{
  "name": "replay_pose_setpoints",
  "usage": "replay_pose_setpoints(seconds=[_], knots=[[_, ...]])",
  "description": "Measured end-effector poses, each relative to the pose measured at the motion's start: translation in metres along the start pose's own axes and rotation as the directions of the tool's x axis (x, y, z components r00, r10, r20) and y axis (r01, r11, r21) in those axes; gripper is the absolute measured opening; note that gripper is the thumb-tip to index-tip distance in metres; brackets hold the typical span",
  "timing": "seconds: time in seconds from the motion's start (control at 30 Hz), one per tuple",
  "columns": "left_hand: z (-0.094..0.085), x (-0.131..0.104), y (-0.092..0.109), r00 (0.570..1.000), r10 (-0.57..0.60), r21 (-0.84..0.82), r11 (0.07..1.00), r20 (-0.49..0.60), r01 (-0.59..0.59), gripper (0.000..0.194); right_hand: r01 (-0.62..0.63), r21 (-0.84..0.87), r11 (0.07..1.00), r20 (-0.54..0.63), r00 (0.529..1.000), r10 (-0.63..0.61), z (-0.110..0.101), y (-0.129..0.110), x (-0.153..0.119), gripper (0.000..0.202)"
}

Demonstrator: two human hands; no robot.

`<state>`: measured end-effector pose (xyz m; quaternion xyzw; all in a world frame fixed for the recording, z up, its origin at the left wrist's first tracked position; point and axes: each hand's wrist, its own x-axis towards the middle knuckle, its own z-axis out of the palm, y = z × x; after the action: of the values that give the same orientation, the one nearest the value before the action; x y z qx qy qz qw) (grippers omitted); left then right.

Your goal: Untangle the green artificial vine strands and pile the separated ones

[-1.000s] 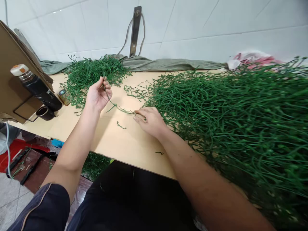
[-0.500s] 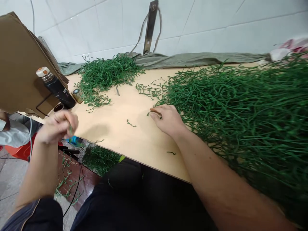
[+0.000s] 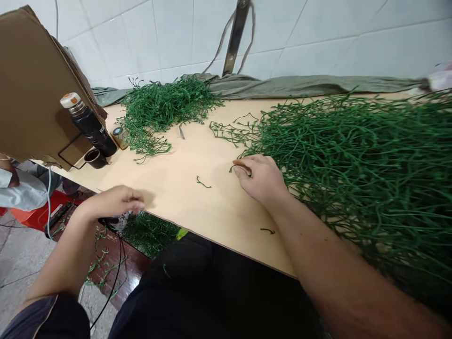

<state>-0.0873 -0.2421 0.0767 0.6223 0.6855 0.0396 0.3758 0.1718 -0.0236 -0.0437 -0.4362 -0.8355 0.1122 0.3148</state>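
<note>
My right hand (image 3: 263, 181) rests on the table at the left edge of a large heap of thin green stems (image 3: 353, 155). Its thumb and forefinger pinch a green stem, whose curled end shows past the fingertips. My left hand (image 3: 122, 201), slightly blurred, hovers over the table's front edge with fingers loosely bent and a little apart, and I see nothing in it. Between the hands lies a short loose stem (image 3: 204, 182). Another short piece (image 3: 267, 230) is beside my right forearm.
A smaller heap of green stems (image 3: 169, 106) sits at the back of the table (image 3: 183, 197). To the left stand a black flask (image 3: 93, 129), a small jar (image 3: 120, 137), a dark cup (image 3: 95, 158) and cardboard (image 3: 31, 94). More stems (image 3: 150, 233) lie below the table edge.
My left hand has come down and right, toward the table edge; the greenish bit seen in it before no longer shows. My right hand keeps its pinch. The view has shifted slightly.
</note>
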Motion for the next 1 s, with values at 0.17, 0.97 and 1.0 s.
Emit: replay_pose_setpoints(seconds=[0.17,0.97,1.0], knots=[[-0.023,0.075,0.017,0.820,0.200,0.276,0.960,-0.536,-0.054,0.026,-0.006,-0.031,0.999,0.023,1.000,0.007,-0.003,-0.004,0.000,0.034],[-0.125,0.103,0.012,0.550,0.016,0.317,0.831,-0.835,0.458,0.037,-0.088,-0.036,0.995,0.140,0.986,0.093,-0.012,-0.014,0.002,0.034],[-0.138,0.096,0.020,0.491,0.090,0.290,0.891,-0.867,0.349,0.035,-0.084,-0.038,0.996,0.137,0.987,0.089,-0.012,-0.013,0.002,0.034]])
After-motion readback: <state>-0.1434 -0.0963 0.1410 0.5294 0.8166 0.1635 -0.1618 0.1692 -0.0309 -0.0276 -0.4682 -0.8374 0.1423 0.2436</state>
